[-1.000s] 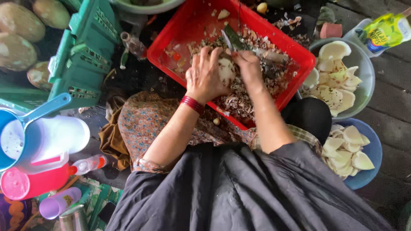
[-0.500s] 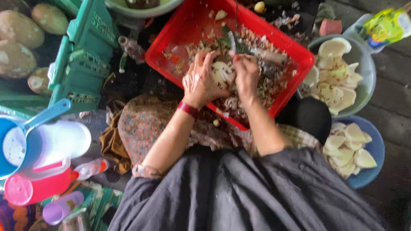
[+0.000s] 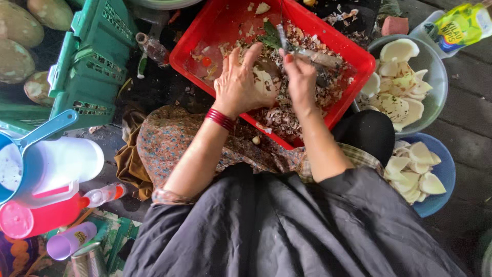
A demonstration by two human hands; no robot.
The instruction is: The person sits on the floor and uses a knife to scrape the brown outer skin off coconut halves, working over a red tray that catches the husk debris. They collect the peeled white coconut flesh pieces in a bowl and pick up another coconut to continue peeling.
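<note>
Dark plank floor [image 3: 464,110], cluttered. Red basket [image 3: 215,36] full of husk scraps; grey bowl [image 3: 433,77] and blue bowl [image 3: 441,197] holding white cut pieces. Left hand [image 3: 238,84] cupped around a pale coconut piece [image 3: 265,82] over the basket; right hand [image 3: 300,77] closed on a knife [image 3: 284,38], fingers tight.

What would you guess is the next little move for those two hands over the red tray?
Probably another short peeling stroke: the right hand holds a knife at the pale white piece cupped in the left hand, and brown peelings already fill the red plastic tray beneath.
</note>
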